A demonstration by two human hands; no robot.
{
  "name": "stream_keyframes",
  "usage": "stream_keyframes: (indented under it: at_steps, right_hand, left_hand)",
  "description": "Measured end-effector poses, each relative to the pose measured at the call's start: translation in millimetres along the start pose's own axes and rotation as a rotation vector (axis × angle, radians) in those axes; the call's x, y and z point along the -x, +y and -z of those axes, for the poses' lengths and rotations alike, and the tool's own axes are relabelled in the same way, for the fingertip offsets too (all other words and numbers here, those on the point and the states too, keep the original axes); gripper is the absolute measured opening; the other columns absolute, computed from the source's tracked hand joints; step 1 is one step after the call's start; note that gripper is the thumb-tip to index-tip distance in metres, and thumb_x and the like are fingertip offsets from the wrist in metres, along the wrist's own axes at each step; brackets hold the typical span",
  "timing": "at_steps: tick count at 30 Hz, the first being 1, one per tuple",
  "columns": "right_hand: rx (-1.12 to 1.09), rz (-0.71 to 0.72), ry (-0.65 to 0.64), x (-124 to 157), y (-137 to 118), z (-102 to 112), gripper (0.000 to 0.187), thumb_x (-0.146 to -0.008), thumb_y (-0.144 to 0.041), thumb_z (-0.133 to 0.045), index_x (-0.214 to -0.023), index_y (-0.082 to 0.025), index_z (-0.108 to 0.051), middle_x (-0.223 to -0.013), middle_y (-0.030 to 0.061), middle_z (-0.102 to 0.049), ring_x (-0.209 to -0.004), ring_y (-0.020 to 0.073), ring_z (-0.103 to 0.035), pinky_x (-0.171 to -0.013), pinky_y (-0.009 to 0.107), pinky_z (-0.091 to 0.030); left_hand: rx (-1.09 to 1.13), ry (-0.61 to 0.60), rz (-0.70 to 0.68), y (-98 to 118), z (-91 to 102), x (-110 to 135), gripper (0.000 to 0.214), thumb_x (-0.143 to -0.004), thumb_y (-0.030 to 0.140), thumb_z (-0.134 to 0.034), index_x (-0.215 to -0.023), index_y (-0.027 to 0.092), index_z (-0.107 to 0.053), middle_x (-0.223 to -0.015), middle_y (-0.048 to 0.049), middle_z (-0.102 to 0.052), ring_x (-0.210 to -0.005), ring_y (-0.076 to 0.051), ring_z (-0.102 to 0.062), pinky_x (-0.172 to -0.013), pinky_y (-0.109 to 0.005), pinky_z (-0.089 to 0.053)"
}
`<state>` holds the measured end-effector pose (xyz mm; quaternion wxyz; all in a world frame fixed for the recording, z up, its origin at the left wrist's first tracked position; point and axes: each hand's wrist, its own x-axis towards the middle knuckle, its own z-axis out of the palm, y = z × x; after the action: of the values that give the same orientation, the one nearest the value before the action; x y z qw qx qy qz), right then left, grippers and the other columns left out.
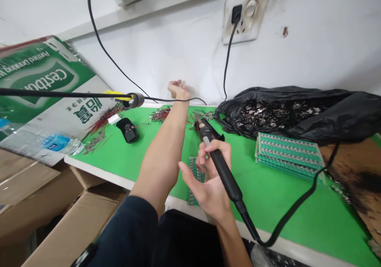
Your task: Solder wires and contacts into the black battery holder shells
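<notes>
My right hand [210, 187] grips a black soldering iron [222, 169] between thumb and fingers, its tip pointing toward the back of the bench. Below that hand, a narrow green circuit board strip [195, 179] lies on the green bench mat [262, 207], partly hidden by my fingers. My left arm reaches far forward, and my left hand [177, 89] is curled shut with nothing visible in it, close to the white wall. A stack of green circuit boards [288, 154] with rows of metal parts sits to the right.
A black plastic bag [285, 112] of metal scraps lies along the wall beside a socket [238, 17] with a black cord. Bundles of red-wired parts [104, 118], a black holder [127, 130], a water bottle [56, 143] and cardboard boxes [59, 207] lie left.
</notes>
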<state>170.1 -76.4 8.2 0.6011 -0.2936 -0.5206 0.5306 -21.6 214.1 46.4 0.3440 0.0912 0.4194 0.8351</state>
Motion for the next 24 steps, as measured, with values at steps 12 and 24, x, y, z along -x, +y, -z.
stream_keyframes:
  at_steps: [12,24]
  right_hand:
    - [0.068,0.145,0.212,-10.2,-9.9,70.0,0.047,-0.080,-0.016,-0.093,-0.107,-0.033,-0.058,-0.098,-0.0055,-0.059,-0.072,0.0112,-0.056,-0.070,0.029,-0.054]
    - [0.224,0.173,0.190,-8.7,-7.2,75.0,0.048,-0.081,-0.013,-0.091,-0.109,-0.032,-0.057,-0.102,-0.0049,-0.056,-0.077,0.0122,-0.057,-0.072,0.033,-0.050]
  left_hand:
    - [-0.541,-0.271,-0.390,93.0,164.4,143.8,0.032,-0.107,0.047,-0.073,-0.109,0.015,-0.071,-0.093,-0.0007,-0.071,-0.073,-0.012,-0.066,-0.066,-0.026,-0.059]
    - [-0.781,-0.904,-0.218,68.7,135.1,224.0,0.033,-0.095,0.039,-0.070,-0.067,0.021,-0.073,-0.043,0.0074,-0.042,-0.040,-0.007,-0.030,-0.045,-0.026,-0.024]
